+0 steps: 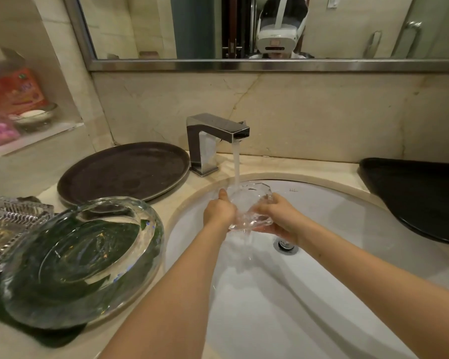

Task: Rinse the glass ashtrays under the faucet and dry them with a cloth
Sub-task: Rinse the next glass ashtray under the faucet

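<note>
Water from the faucet (219, 134) pours over the small faceted glass ashtray (252, 207) we hold mid-frame above the sink (347, 218), left hand (219, 209) and right hand (278, 216) clamped on opposite edges. Wet, heavy, brittle glass: we'd grip the thick rim. Its underside hides behind splashing water.

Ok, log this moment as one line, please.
stage: rinsing | left hand + right hand: hold glass ashtray | faucet: running | large ashtray: waiting, counter

Clear faceted glass ashtray (252, 206), tilted, under running faucet (218, 133) stream over sink (347, 218).
</note>
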Demonstrator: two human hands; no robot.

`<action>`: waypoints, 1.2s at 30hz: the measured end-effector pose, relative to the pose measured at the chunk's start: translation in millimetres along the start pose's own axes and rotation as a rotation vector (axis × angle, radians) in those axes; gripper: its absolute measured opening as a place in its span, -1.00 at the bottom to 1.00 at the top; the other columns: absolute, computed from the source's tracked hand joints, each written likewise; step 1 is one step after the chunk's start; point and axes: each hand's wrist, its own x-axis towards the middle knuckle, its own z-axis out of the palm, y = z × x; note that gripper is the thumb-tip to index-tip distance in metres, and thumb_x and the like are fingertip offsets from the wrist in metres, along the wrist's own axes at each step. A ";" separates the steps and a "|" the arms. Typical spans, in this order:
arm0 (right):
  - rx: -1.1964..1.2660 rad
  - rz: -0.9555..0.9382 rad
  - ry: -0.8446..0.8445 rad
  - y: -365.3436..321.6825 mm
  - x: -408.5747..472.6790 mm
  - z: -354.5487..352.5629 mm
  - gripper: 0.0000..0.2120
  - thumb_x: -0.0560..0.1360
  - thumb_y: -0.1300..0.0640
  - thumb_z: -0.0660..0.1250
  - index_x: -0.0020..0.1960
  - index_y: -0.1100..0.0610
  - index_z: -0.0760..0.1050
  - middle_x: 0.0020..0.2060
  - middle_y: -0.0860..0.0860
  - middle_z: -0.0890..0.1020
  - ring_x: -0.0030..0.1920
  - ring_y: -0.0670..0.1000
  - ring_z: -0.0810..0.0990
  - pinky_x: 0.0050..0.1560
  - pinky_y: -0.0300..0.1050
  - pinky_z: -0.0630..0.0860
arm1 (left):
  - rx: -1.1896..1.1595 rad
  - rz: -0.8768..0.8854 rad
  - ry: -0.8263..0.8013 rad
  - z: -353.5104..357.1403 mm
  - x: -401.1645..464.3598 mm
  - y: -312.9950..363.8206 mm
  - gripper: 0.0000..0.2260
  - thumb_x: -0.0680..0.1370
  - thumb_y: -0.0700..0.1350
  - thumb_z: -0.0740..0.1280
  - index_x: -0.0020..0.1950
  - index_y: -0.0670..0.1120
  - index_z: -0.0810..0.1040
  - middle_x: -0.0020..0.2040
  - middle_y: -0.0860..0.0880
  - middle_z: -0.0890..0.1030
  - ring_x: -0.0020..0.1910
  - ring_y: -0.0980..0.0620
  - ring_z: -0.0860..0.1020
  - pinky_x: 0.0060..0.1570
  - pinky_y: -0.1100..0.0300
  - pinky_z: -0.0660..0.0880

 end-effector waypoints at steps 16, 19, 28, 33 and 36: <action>-0.627 -0.479 -0.162 7.5 -12.8 18.8 -0.64 0.51 0.14 0.15 0.30 0.11 0.33 0.18 0.02 0.50 0.21 0.02 0.45 0.24 -0.09 0.39 | -0.649 -0.205 -0.473 -10.5 -8.5 11.3 -0.78 0.62 -0.15 0.15 -0.16 -0.21 0.46 -0.33 -0.08 0.48 -0.38 0.02 0.49 -0.41 0.22 0.50; -0.770 -0.405 -0.118 14.8 -1.1 8.6 -0.56 0.64 0.01 -0.01 0.49 0.12 0.13 0.46 0.00 0.22 0.47 0.00 0.12 0.46 -0.07 0.06 | -0.566 -0.151 -0.512 -6.4 -8.2 8.3 -0.82 0.62 -0.19 0.16 0.01 -0.25 0.51 -0.21 -0.13 0.55 -0.26 -0.02 0.55 -0.30 0.13 0.56; 0.213 0.082 0.005 8.8 17.9 -12.7 -0.68 0.64 0.09 0.07 0.17 0.33 0.40 -0.01 0.23 0.60 -0.17 0.11 0.62 -0.22 -0.07 0.58 | -0.668 -0.102 -0.451 -9.0 -17.3 12.7 -0.83 0.64 -0.16 0.15 0.09 -0.22 0.47 -0.04 -0.21 0.59 -0.16 -0.10 0.58 -0.16 0.05 0.55; 0.448 -0.032 -0.150 -9.0 9.4 -16.8 -0.75 0.60 0.31 0.07 0.22 0.37 0.39 0.03 0.19 0.59 -0.01 0.09 0.61 -0.18 -0.09 0.58 | -0.447 -0.053 -0.065 -2.6 -8.0 7.2 -0.60 0.61 0.16 0.10 -0.17 -0.14 0.43 -0.43 -0.03 0.50 -0.52 0.06 0.44 -0.52 0.25 0.36; 0.381 -0.035 -0.145 -5.7 7.9 -13.3 -0.79 0.61 0.27 0.09 0.04 0.29 0.49 -0.09 0.12 0.65 -0.13 0.02 0.66 -0.11 -0.10 0.59 | -0.412 -0.142 -0.010 -4.7 -7.8 6.5 -0.65 0.64 0.05 0.05 0.15 -0.14 0.50 -0.52 0.01 0.34 -0.58 0.11 0.31 -0.56 0.30 0.28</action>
